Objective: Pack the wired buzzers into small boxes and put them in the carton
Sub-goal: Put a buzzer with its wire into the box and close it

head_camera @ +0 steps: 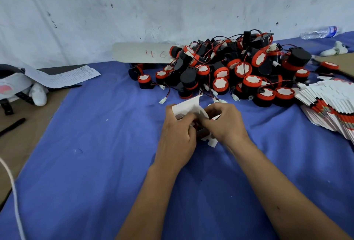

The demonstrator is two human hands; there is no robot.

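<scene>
A small white box [188,105] with red print is held between both hands over the blue cloth [95,153]. My left hand [177,136] grips its left side, fingers curled round it. My right hand [225,123] pinches the box from the right, and a white flap sticks up above my fingers. Whatever is inside the box is hidden by my fingers. Behind lies a big heap of black and red wired buzzers [235,69] with white connectors. A fanned stack of flat white and red boxes [329,105] lies at the right. No carton is in view.
A cardboard strip marked "46" [141,53] leans on the wall behind the heap. At the left lie a printed sheet [65,76], a white glove [39,94], a headset [11,86] and a black pen [12,126]. A plastic bottle [319,32] lies far right.
</scene>
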